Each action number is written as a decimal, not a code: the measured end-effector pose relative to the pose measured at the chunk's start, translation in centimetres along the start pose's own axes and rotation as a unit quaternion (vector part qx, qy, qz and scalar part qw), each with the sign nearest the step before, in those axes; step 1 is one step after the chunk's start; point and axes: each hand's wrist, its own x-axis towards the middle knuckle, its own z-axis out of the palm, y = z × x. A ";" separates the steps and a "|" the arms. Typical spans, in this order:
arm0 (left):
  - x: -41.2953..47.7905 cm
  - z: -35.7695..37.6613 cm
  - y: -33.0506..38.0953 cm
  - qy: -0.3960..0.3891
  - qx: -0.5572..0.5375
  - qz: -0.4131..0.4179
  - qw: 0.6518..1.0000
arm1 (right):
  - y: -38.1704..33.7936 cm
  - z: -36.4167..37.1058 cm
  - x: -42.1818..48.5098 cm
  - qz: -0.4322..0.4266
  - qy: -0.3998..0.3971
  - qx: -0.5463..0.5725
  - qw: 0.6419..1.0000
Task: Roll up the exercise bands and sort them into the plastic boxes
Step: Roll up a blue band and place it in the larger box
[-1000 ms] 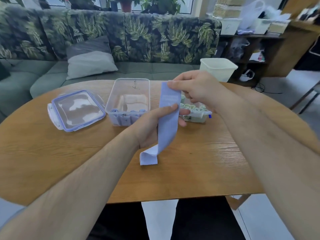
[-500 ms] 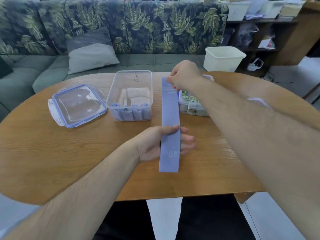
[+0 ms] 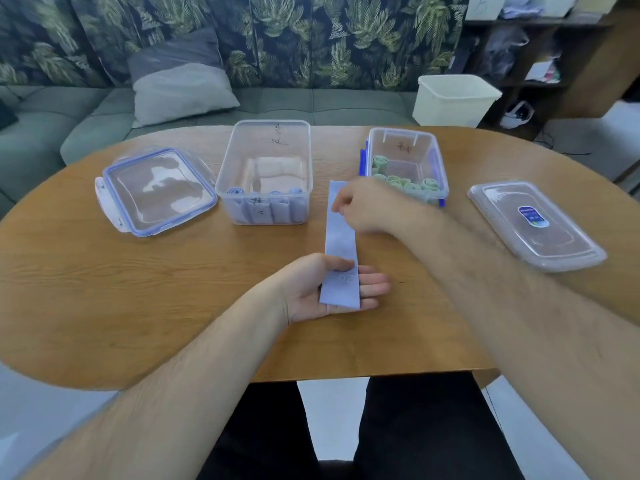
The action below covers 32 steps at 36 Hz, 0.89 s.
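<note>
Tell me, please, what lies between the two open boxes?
In the head view, only the far end of the blue band, pinched by the right hand, over bare table.

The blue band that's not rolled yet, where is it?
Head view, centre of the table: the blue band stretches from the left hand up to the right hand beside the green-band box.

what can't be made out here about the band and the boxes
Head view only:
- Far end of the blue band: partly covered by the right hand.
- Print on the band by the left hand: blurred.
- Handwriting on the left box and right box: too small to read.
- Count of green rolls: right hand may hide some.
</note>
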 end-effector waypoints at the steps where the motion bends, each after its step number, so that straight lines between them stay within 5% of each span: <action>1: 0.1 0.1 -0.2 -0.002 0.001 0.000 1.000 | 0.5 1.1 -0.7 -0.012 -0.005 -0.016 1.000; 23: -3.0 0.6 -4.1 0.017 0.017 0.000 1.000 | 4.3 6.7 -2.8 -0.061 0.043 0.115 0.991; 26: -3.5 0.9 -4.0 0.021 0.082 -0.028 0.996 | 4.5 7.1 -2.8 -0.064 0.047 0.131 0.988; 29: -4.7 0.7 -3.1 0.084 0.290 -0.047 0.952 | 5.1 8.0 -3.2 -0.073 0.061 0.174 0.980; 32: -5.1 -0.2 -1.8 0.263 0.465 0.076 0.842 | 6.1 9.2 -3.9 -0.058 0.141 0.205 0.967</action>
